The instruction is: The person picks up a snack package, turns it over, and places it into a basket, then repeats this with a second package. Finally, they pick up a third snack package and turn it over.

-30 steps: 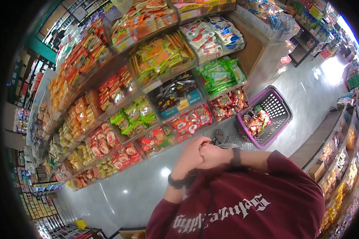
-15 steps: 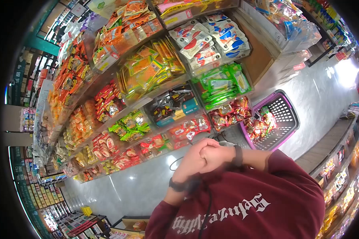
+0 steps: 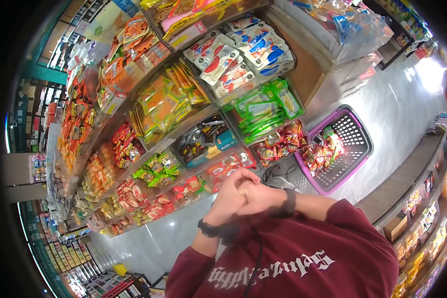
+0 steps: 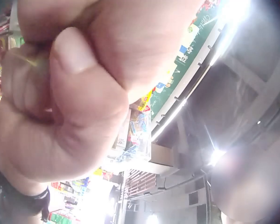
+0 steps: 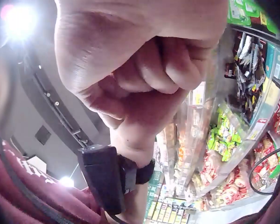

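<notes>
Both hands are together in front of the chest, curled against each other. My left hand, a black band on its wrist, comes in from the left and overlaps the right one. From the other side comes my right hand, also with a dark wristband. Up close in the left wrist view, a bent thumb lies against curled fingers. Folded fingers show in the right wrist view. No item shows in either hand; the inside of the clasp is hidden. Beyond them stand bins of packaged snacks.
A purple-rimmed shopping basket with red snack packets stands on the floor to the right. Tiered bins with white pouches and yellow packets fill the left and front. Another low shelf runs along the right edge.
The view has shifted, so the bins look nearer and farther left. The clasped hands have stayed together, a little left of where they were in the view.
</notes>
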{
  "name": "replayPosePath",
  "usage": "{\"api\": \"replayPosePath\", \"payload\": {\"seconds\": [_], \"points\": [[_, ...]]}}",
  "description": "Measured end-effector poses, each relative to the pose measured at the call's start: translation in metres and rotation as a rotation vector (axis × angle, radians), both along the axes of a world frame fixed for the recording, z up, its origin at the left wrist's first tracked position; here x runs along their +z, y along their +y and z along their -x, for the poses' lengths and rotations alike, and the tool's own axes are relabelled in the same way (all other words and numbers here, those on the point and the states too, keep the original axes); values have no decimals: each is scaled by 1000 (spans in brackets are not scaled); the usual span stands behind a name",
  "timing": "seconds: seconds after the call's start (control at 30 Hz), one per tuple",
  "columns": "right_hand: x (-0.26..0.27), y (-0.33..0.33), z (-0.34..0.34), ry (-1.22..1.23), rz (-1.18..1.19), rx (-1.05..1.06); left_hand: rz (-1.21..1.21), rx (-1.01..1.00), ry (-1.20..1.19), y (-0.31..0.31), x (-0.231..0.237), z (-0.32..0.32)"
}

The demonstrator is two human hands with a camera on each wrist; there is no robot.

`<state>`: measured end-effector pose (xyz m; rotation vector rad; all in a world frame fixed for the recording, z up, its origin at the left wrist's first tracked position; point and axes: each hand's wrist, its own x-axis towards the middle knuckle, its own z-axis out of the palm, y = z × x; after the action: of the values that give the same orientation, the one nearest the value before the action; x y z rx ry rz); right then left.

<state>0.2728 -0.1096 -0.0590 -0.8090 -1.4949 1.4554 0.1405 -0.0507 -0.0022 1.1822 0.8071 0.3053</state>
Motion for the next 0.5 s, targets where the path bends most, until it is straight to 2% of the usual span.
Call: {"api": "replayPosePath", "payload": {"seconds": [0.2, 0.3, 0.43, 0.5], "points": [[-22, 5, -13, 171, 178, -6, 81, 194, 63, -3, -12, -22], [-34, -1, -17, 225, 280, -34, 248, 316, 66, -11, -34, -27], [-42, -2, -15, 353, 393, -30, 358, 449, -38, -18, -46, -23], [-47, 4, -13, 398, 501, 61, 360, 507, -41, -19, -66, -12]]}}
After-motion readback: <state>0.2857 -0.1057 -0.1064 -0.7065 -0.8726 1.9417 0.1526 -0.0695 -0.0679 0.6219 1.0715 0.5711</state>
